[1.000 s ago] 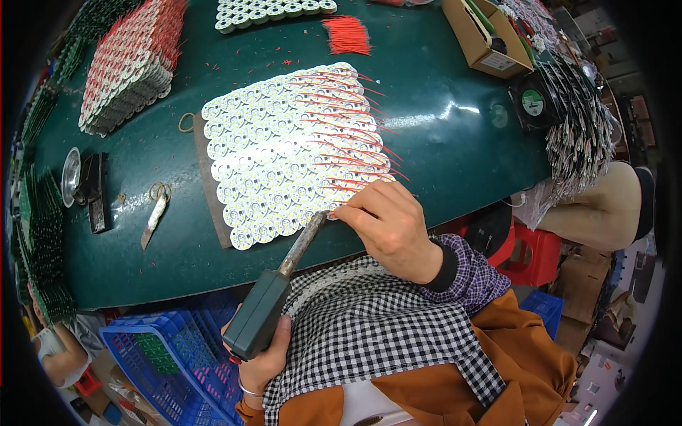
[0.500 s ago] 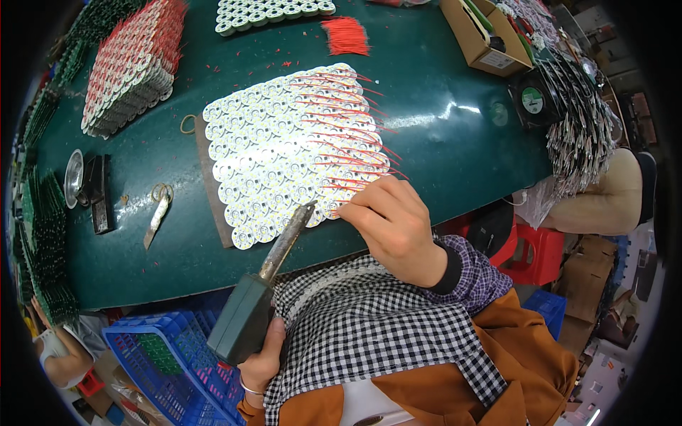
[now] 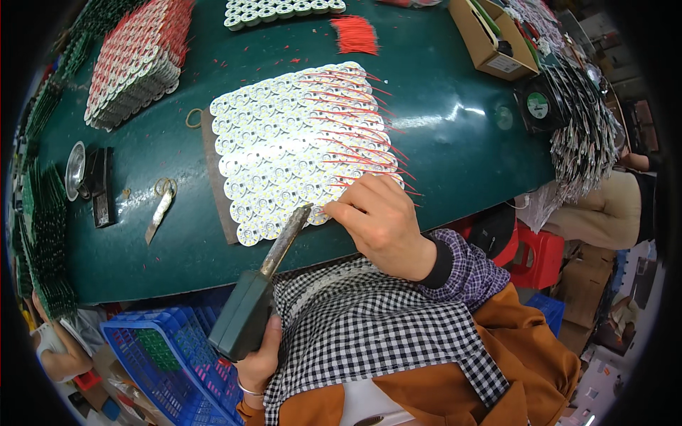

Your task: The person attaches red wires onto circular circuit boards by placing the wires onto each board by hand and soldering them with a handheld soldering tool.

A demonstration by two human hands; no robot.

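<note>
My left hand (image 3: 260, 363) grips the dark green body of a soldering iron (image 3: 245, 312). Its metal tip reaches the near edge of a panel of round white LED boards (image 3: 273, 124) on the table. Close to that tip, my right hand (image 3: 380, 224) is pinched over the panel's near right corner. A thin red wire seems to be between its fingers, mostly hidden by them. Red wires (image 3: 369, 135) lie in rows across the panel's right side, their free ends jutting past its edge. A brown backing board (image 3: 219, 177) shows under the panel's left side.
A bundle of cut red wires (image 3: 355, 35) lies beyond the panel. Stacked wired panels (image 3: 138, 64) stand far left. A knife (image 3: 159, 219) and a dark stand with a metal dish (image 3: 75, 170) lie left. A cardboard box (image 3: 490, 42) and solder reel (image 3: 537, 105) are right.
My right hand has shifted slightly left along the panel's near edge, closer to the iron's tip. The iron has barely moved. The whole table view has slid a little to the right.
</note>
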